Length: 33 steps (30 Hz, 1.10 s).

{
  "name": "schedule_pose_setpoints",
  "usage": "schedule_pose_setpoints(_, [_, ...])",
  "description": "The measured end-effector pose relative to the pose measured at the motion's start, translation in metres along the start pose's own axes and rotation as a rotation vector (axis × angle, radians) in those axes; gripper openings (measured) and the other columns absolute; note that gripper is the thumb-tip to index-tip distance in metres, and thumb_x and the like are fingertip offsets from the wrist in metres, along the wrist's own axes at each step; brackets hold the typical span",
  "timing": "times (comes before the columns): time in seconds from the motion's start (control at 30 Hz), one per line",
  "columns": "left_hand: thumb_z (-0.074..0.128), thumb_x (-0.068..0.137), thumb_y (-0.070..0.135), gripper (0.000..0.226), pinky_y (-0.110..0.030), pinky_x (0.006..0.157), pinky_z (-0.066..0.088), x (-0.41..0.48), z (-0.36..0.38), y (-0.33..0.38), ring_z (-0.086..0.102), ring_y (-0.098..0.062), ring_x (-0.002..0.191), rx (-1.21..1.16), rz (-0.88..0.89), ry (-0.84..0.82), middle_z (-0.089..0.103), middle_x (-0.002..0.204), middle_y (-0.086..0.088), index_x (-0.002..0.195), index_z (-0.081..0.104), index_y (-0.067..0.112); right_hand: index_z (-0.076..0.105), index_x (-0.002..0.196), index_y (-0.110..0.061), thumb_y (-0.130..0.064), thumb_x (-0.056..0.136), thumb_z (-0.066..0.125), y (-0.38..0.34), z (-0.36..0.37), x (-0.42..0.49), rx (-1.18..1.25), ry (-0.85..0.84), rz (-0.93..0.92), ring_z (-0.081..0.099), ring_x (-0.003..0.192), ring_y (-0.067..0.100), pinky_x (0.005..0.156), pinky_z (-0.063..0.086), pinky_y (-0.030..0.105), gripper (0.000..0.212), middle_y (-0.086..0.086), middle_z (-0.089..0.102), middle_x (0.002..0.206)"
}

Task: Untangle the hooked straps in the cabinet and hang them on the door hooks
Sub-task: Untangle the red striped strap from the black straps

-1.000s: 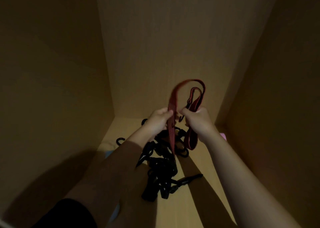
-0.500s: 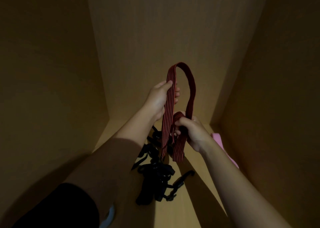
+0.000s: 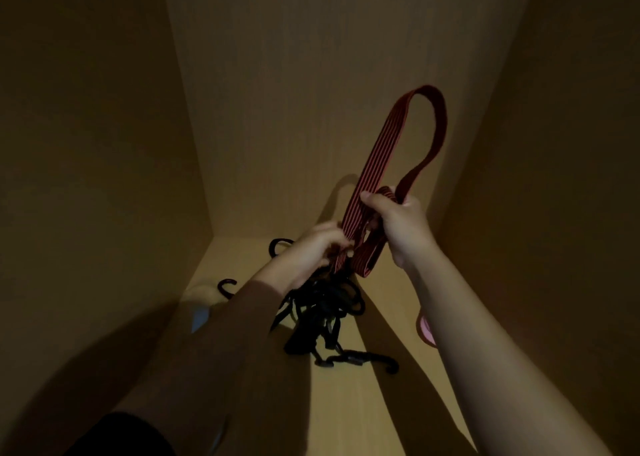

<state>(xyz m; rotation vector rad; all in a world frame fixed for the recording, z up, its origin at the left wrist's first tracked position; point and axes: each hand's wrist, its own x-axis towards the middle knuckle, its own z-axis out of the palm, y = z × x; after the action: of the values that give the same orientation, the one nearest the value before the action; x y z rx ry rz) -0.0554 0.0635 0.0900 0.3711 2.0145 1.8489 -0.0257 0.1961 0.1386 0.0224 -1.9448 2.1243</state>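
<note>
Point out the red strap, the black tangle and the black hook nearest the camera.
red strap (image 3: 380,150): head view, striped left side of the raised loop.
black tangle (image 3: 322,312): head view, middle of the pile.
black hook (image 3: 375,358): head view, its straight shank.

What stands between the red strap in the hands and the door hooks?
The black tangle of hooked straps on the cabinet floor: the red strap seems to run down into it below the left hand. Its destination is out of view.

No readable text or labels.
</note>
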Motion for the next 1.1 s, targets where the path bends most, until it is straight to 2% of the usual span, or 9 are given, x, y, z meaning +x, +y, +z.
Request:
schedule_pose_setpoints(0.17, [0.050, 0.090, 0.004, 0.027, -0.022, 0.086, 0.046, -0.004, -0.003, -0.042, 0.058, -0.013, 0.101, 0.268, -0.102, -0.051, 0.061, 0.109, -0.001, 0.115, 0.054, 0.013, 0.047, 0.068, -0.013, -0.012, 0.087, 0.060, 0.005, 0.002, -0.002, -0.023, -0.009, -0.004, 0.054, 0.048, 0.000, 0.050, 0.045, 0.015, 0.023, -0.002, 0.055, 0.065])
schedule_pose_setpoints(0.27, [0.051, 0.090, 0.000, 0.016, -0.034, 0.096, 0.046, -0.001, -0.006, -0.055, 0.057, -0.028, 0.105, 0.372, -0.099, -0.028, 0.062, 0.107, -0.014, 0.105, 0.056, 0.001, 0.045, 0.066, -0.013, -0.012, 0.088, 0.059, 0.013, 0.003, -0.004, -0.039, -0.025, 0.014, 0.055, 0.049, 0.000, 0.050, 0.045, 0.015, 0.026, 0.000, 0.054, 0.067])
schedule_pose_setpoints(0.37, [0.049, 0.089, -0.005, 0.024, -0.029, 0.088, 0.043, -0.001, -0.005, -0.058, 0.055, -0.020, 0.090, 0.385, -0.074, -0.004, 0.057, 0.082, -0.002, 0.074, 0.053, 0.013, 0.048, 0.072, -0.010, -0.011, 0.088, 0.059, 0.017, 0.004, -0.004, -0.029, -0.033, 0.029, 0.057, 0.049, 0.000, 0.047, 0.045, 0.013, 0.019, 0.002, 0.055, 0.069])
schedule_pose_setpoints(0.43, [0.049, 0.090, -0.003, 0.028, -0.028, 0.088, 0.042, -0.001, -0.005, -0.060, 0.053, -0.015, 0.088, 0.363, -0.046, 0.000, 0.055, 0.080, 0.001, 0.070, 0.050, 0.016, 0.051, 0.078, -0.009, -0.010, 0.088, 0.058, 0.018, 0.005, -0.003, -0.032, -0.041, 0.025, 0.057, 0.048, -0.001, 0.045, 0.044, 0.013, 0.012, 0.004, 0.055, 0.070])
schedule_pose_setpoints(0.63, [0.047, 0.095, 0.007, 0.016, -0.014, 0.084, 0.046, 0.004, -0.008, -0.057, 0.056, -0.010, 0.101, 0.138, 0.006, 0.068, 0.062, 0.104, -0.002, 0.107, 0.057, 0.012, 0.050, 0.072, -0.011, -0.013, 0.087, 0.061, 0.029, 0.000, 0.002, -0.188, 0.023, 0.036, 0.051, 0.049, 0.003, 0.045, 0.041, 0.011, 0.018, 0.002, 0.052, 0.064])
schedule_pose_setpoints(0.73, [0.048, 0.094, 0.008, 0.019, -0.019, 0.083, 0.049, 0.006, -0.009, -0.055, 0.060, -0.014, 0.099, -0.006, 0.031, 0.112, 0.065, 0.105, -0.002, 0.109, 0.058, 0.014, 0.053, 0.072, -0.011, -0.014, 0.087, 0.060, 0.037, -0.003, 0.001, -0.244, -0.005, 0.094, 0.049, 0.044, 0.002, 0.045, 0.040, 0.012, 0.017, -0.002, 0.050, 0.058])
schedule_pose_setpoints(0.87, [0.051, 0.093, 0.009, 0.029, -0.023, 0.091, 0.046, 0.009, -0.011, -0.050, 0.060, -0.012, 0.104, -0.100, -0.007, 0.137, 0.065, 0.109, 0.000, 0.121, 0.055, 0.014, 0.061, 0.084, -0.006, -0.010, 0.085, 0.059, 0.054, -0.004, -0.003, -0.307, -0.128, 0.233, 0.057, 0.059, 0.009, 0.052, 0.044, 0.018, 0.005, 0.003, 0.059, 0.070])
schedule_pose_setpoints(1.03, [0.044, 0.096, 0.007, 0.029, -0.026, 0.090, 0.049, 0.009, -0.012, -0.050, 0.064, -0.011, 0.092, -0.165, -0.043, 0.143, 0.067, 0.104, -0.004, 0.122, 0.056, 0.012, 0.065, 0.097, -0.003, -0.015, 0.086, 0.060, 0.068, -0.002, -0.009, -0.277, -0.205, 0.323, 0.065, 0.083, 0.019, 0.067, 0.049, 0.023, 0.018, 0.008, 0.069, 0.089])
schedule_pose_setpoints(1.1, [0.044, 0.096, 0.008, 0.028, -0.028, 0.092, 0.050, 0.008, -0.012, -0.046, 0.063, -0.019, 0.102, -0.171, -0.044, 0.149, 0.067, 0.108, -0.008, 0.119, 0.059, 0.011, 0.066, 0.085, -0.008, -0.015, 0.085, 0.060, 0.070, -0.005, -0.009, -0.248, -0.329, 0.352, 0.063, 0.071, 0.017, 0.064, 0.045, 0.023, 0.009, 0.004, 0.067, 0.074])
